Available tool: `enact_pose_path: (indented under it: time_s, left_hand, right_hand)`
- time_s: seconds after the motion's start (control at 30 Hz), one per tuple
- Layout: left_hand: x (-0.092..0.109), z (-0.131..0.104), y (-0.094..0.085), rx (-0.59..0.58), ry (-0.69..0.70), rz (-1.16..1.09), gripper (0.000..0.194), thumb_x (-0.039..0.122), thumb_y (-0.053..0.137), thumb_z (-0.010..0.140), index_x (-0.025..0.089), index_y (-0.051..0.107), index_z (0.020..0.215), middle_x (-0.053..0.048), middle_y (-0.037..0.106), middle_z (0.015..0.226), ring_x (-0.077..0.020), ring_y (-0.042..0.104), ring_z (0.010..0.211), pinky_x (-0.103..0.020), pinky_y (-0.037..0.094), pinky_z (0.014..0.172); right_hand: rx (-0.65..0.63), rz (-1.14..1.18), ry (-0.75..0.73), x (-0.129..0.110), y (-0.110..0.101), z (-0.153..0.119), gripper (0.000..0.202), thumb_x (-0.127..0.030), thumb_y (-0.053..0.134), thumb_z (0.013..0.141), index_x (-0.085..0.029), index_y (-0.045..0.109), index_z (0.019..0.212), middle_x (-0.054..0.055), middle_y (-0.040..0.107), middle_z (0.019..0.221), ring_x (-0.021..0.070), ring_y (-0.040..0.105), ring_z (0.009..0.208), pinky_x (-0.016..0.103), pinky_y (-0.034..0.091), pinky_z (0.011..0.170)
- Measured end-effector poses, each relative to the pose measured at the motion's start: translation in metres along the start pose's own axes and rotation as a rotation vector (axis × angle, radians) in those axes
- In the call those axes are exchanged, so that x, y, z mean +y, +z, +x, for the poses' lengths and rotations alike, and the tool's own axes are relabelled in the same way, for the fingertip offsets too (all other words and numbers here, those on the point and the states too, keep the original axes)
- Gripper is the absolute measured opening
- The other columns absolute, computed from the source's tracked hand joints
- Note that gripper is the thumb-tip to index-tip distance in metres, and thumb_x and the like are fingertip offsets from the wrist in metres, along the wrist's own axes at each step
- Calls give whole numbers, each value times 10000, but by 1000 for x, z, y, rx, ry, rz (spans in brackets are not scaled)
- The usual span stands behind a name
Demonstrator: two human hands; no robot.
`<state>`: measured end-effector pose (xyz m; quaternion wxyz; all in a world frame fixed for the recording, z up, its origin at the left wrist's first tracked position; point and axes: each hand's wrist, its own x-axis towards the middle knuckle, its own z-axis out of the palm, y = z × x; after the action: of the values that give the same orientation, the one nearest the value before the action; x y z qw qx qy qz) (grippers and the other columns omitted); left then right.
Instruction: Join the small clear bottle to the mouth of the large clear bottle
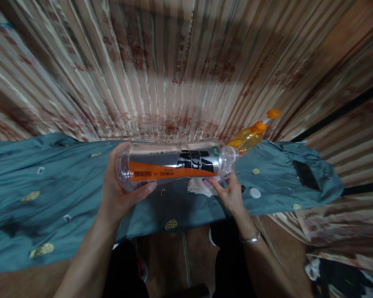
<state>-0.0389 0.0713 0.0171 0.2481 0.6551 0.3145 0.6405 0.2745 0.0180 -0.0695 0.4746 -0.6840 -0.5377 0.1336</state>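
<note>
A large clear plastic bottle [174, 163] with a silver and orange label lies sideways in front of me, its neck to the right. My left hand [118, 186] is wrapped round the base end, thumb along the near side. Under the neck end, my right hand [231, 192] grips the bottle from the near side; its far fingers are hidden. The bottle's mouth looks uncapped. A crumpled white cloth or tissue [199, 187] shows below the bottle by my right thumb. Just behind the mouth stands a yellow bottle [245, 138] with an orange pump-like top.
A teal patterned cloth [81, 186] covers the narrow surface. Right of my right hand lies a white round cap [255, 193], with a small dark thing beside it. A dark phone [306, 175] rests farther right. Pleated curtains [174, 74] hang close behind the surface.
</note>
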Motion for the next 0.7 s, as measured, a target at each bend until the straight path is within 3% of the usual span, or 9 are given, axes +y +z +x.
enact_pose_path:
  time_s: [0.33, 0.7]
  left_hand:
    - [-2, -1, 2, 27, -27, 31, 773, 404, 969, 545, 241, 691, 1248, -57, 701, 1148, -254, 686, 999, -385, 609, 816]
    - [0, -2, 3, 18, -26, 0, 789, 397, 972, 568, 256, 677, 1286, -41, 698, 1162, -228, 694, 1012, -345, 603, 830]
  right_hand:
    - [2, -3, -16, 1, 0, 0, 719, -695, 748, 776, -175, 612, 1253, 145, 785, 1053, 363, 745, 1019, 502, 583, 917]
    - [-5, -21, -9, 1, -1, 0, 764, -694, 749, 757, -178, 595, 1298, 146, 774, 1130, 349, 743, 1012, 508, 581, 915]
